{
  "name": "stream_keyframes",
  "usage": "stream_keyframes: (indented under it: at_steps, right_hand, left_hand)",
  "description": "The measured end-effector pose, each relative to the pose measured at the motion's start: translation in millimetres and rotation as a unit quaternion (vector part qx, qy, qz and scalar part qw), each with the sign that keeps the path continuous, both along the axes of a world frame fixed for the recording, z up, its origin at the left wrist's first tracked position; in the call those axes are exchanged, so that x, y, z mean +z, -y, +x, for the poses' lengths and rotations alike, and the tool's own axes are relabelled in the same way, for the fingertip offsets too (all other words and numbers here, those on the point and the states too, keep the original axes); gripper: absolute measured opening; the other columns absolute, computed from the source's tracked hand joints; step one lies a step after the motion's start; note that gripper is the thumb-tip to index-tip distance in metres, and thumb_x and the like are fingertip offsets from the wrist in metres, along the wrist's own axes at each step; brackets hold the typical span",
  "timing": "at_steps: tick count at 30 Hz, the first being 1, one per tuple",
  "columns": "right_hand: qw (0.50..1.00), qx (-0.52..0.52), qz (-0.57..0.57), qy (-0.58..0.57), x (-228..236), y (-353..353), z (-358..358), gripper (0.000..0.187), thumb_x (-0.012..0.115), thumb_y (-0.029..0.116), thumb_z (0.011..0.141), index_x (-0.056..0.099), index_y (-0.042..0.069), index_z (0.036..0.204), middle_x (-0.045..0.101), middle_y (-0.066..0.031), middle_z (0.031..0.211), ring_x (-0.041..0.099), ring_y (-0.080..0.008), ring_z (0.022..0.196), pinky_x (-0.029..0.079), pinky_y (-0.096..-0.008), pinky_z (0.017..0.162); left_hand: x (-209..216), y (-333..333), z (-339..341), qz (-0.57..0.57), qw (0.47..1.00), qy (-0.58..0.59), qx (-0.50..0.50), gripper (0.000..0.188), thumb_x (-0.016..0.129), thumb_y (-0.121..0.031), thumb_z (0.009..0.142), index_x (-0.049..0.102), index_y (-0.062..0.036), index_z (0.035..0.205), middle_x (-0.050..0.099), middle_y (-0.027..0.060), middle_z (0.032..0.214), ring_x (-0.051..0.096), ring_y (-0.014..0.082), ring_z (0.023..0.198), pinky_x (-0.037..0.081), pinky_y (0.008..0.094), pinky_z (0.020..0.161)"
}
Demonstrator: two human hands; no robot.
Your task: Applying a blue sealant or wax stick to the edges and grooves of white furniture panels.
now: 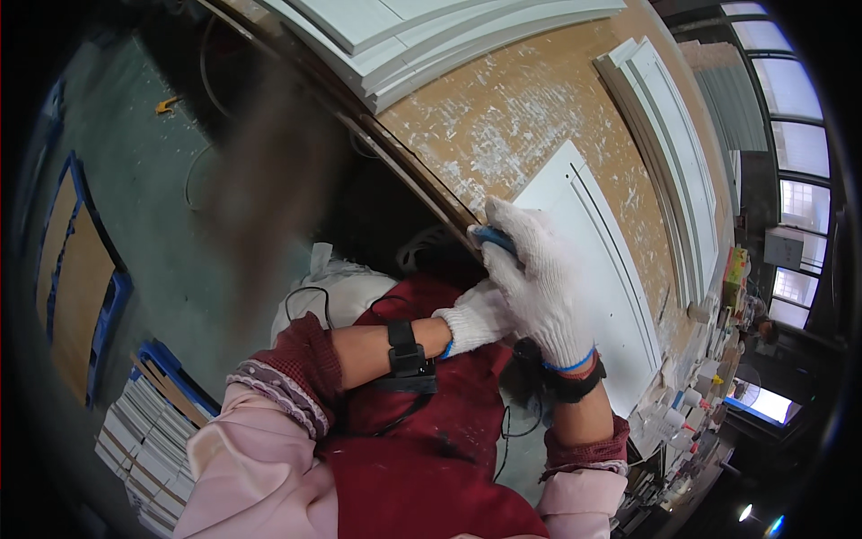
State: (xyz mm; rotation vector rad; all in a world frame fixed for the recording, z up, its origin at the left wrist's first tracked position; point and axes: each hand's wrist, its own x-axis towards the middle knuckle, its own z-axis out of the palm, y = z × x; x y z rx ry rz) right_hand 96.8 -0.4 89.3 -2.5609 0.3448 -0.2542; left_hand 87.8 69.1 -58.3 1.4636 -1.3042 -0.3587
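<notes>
A white knitted glove covers my right hand (543, 278), which is closed around a small blue block-like object (496, 238) whose kind I cannot make out. That hand lies at the near left edge of a white grooved panel (602, 269), which rests on the worktable. My left hand (480, 316), also in a white glove, reaches in from the left just below the right one. Its fingers are hidden behind the right hand and near the panel's edge, so what they touch does not show.
The brown worktable (512, 117) is streaked with white. Stacked white panels (386, 45) lie at its far left, and more long panels (669, 162) on its right. Bottles and clutter (687, 404) stand at the right. On the floor, white boards (148, 449) are piled near blue pallets (112, 310).
</notes>
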Motion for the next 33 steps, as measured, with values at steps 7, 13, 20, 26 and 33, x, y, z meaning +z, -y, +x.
stream_keyframes:
  at_steps: [7, 13, 20, 26, 33]
  right_hand:
    - [0.999, -0.009, 0.026, -0.016, 0.4, 6.1, -5.9, 0.04, 0.069, 0.01, 0.08, 0.061, 0.008, 0.119, 0.063, -0.0147, 0.095, 0.064, -0.0326, 0.087, 0.051, -0.0388, 0.074]
    - [0.998, -0.032, 0.024, 0.042, -8.7, 9.2, 3.1, 0.041, 0.07, 0.011, 0.08, 0.062, 0.007, 0.12, 0.064, -0.0157, 0.097, 0.065, -0.0327, 0.087, 0.052, -0.0371, 0.076]
    - [1.0, -0.015, 0.0, -0.021, -5.2, 11.4, 1.3, 0.04, 0.07, 0.006, 0.079, 0.063, 0.004, 0.118, 0.067, -0.0164, 0.104, 0.067, -0.0302, 0.095, 0.053, -0.0355, 0.081]
    - [0.973, -0.142, 0.181, -0.003, 12.6, 27.1, -13.6, 0.04, 0.064, 0.001, 0.087, 0.056, -0.005, 0.126, 0.06, -0.0149, 0.127, 0.063, -0.022, 0.109, 0.05, -0.0329, 0.096]
    - [0.935, -0.281, 0.215, 0.028, 47.5, 77.0, -61.2, 0.043, 0.068, 0.007, 0.083, 0.059, -0.002, 0.124, 0.064, -0.0113, 0.117, 0.063, -0.0183, 0.099, 0.051, -0.0294, 0.085]
  left_hand:
    - [22.0, -1.2, 2.3, 0.089, 0.992, -0.091, -0.019, 0.027, 0.065, -0.025, 0.084, 0.067, -0.0098, 0.106, 0.07, 0.0115, 0.094, 0.068, 0.0287, 0.092, 0.054, 0.0413, 0.082]
    - [0.0, 5.9, -2.3, 0.079, 0.994, -0.064, -0.047, 0.024, 0.065, -0.028, 0.082, 0.069, -0.0111, 0.098, 0.069, 0.0108, 0.087, 0.068, 0.0297, 0.086, 0.054, 0.0405, 0.076]
    - [4.1, 8.5, 1.8, 0.009, 0.999, 0.047, -0.001, 0.025, 0.065, -0.034, 0.081, 0.071, -0.0104, 0.083, 0.068, 0.0095, 0.075, 0.068, 0.0289, 0.075, 0.055, 0.0411, 0.066]
    - [74.8, -13.4, 41.8, 0.315, 0.839, -0.412, -0.163, 0.049, 0.06, -0.051, 0.085, 0.069, -0.0033, 0.077, 0.067, 0.0149, 0.068, 0.067, 0.0312, 0.065, 0.053, 0.0425, 0.066]
    - [101.3, -32.4, 19.4, 0.069, 0.984, 0.111, -0.121, 0.028, 0.068, -0.03, 0.081, 0.068, -0.0095, 0.1, 0.066, 0.0031, 0.089, 0.067, 0.0226, 0.081, 0.054, 0.0378, 0.071]
